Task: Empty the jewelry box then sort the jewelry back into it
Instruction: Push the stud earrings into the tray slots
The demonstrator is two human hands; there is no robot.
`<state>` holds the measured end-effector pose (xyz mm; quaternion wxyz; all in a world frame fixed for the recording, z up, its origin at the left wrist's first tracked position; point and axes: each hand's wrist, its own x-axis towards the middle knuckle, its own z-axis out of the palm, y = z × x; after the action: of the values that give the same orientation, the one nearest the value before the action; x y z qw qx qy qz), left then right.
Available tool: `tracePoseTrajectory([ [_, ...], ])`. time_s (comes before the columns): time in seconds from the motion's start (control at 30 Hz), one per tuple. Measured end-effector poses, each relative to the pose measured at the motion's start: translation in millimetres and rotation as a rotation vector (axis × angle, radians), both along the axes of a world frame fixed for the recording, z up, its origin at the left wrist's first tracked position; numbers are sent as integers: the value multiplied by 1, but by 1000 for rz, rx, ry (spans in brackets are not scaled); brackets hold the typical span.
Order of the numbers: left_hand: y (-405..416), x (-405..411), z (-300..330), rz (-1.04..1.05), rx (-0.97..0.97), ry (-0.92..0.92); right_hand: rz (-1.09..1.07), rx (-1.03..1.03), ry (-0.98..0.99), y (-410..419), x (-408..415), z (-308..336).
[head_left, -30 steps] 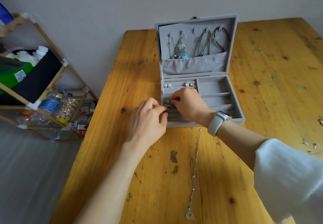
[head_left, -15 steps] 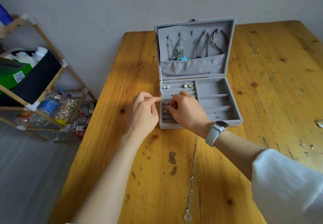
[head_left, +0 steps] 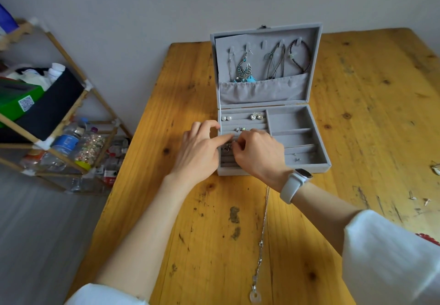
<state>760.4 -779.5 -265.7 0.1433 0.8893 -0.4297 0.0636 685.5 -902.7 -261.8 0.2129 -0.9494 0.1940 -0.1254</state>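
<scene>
Both hands work at the near-left ring rolls of an open grey jewelry box on a wooden counter. The right hand pinches a small metal piece into a slot; the left hand steadies it with an extended forefinger. Light, hard and slippery, such a piece is probably best held by its edges. A limp chain necklace lies near, best lifted at its clasp.

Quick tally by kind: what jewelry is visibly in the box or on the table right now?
Pieces hanging in the lid: 4, from the thin chain to the dark bracelet
Earring pairs in the top ring-roll row: 2, pearls and silver
Ring in the second row: 1
Necklace on the table: 1
Total: 8
</scene>
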Motion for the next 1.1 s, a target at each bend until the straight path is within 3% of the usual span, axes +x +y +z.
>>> tracePoseTrajectory([
  [0.17, 3, 2, -7, 2, -123, 12, 31, 47, 3, -2, -4, -3],
  [0.33, 10, -7, -12, 30, -277, 50, 148, 19, -116, -5, -14, -9],
  [0.67, 14, -11, -17, 38, -269, 53, 270, -80, -159, -6, -15, -11],
  [1.1, 8, -11, -18, 57, -305, 47, 150, 28, -32, -2, 0, -5],
])
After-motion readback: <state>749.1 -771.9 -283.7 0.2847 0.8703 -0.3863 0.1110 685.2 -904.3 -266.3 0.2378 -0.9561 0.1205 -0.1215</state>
